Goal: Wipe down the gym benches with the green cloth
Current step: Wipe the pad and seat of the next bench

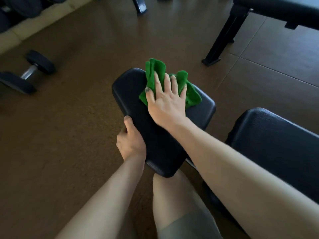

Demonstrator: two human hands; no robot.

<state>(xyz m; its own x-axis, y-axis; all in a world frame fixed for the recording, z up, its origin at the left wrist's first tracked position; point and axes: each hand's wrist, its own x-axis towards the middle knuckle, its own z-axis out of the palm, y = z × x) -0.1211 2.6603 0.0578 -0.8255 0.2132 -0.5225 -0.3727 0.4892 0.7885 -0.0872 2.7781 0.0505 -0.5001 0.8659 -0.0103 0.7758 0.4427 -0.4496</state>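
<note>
A black padded bench seat (131, 94) fills the middle of the head view. A crumpled green cloth (191, 95) lies on its far end. My right hand (165, 102) presses flat on the cloth with straight, spread fingers. My left hand (130, 142) grips the seat's left edge, thumb on top and fingers curled underneath. A second black bench pad (276, 142) stands to the right, partly hidden by my right forearm.
A dumbbell (25, 73) lies on the brown floor at the left. Another bench with a black metal leg (222, 37) stands at the back right. My bare knee (179, 200) is below the seat's near end. A pale ledge (34, 26) runs along the upper left.
</note>
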